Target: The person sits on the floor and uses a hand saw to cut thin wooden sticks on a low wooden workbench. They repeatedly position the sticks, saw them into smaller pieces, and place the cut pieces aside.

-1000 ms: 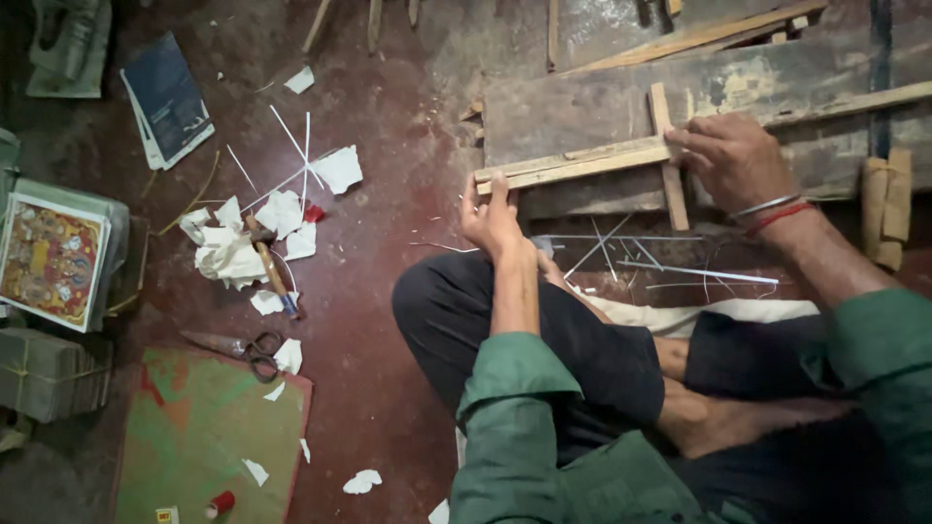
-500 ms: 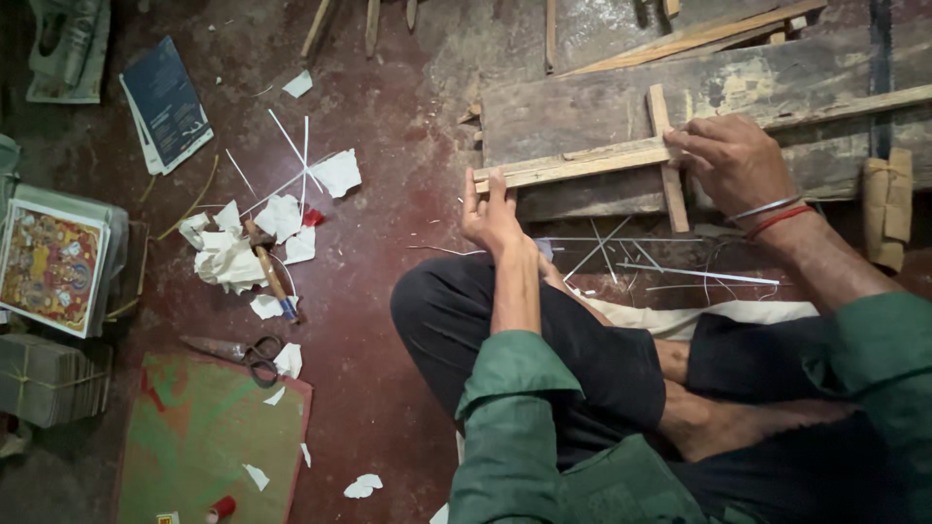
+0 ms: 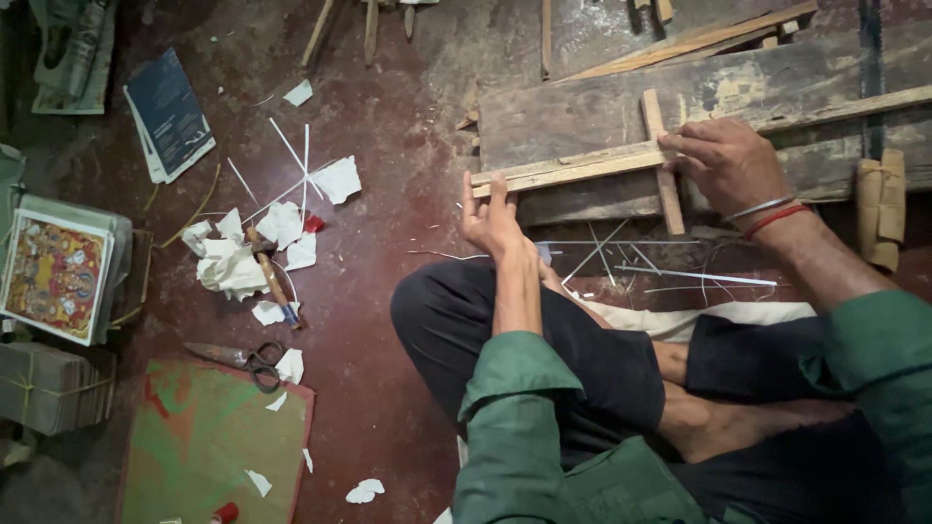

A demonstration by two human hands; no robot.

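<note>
I sit cross-legged on a dark red floor. A long thin wooden stick (image 3: 573, 170) lies across a worn plank (image 3: 728, 107), crossed by a short upright wooden piece (image 3: 663, 160). My left hand (image 3: 492, 215) touches the stick's left end with its fingers raised and apart. My right hand (image 3: 723, 163), with bangles at the wrist, is closed over the spot where the stick and the short piece cross. Several thin pale splints (image 3: 621, 257) lie on the floor in front of my knees.
Torn white paper scraps (image 3: 243, 254) and a small wooden-handled tool (image 3: 274, 279) lie at left. Scissors (image 3: 238, 356) rest beside a green and red sheet (image 3: 209, 442). A colourful picture (image 3: 53, 277), a dark booklet (image 3: 170, 112) and a paper stack (image 3: 49, 388) are further left.
The view has shifted slightly. My left hand has stayed at the stick's left end and my right hand at the crossing; nothing else has visibly moved.
</note>
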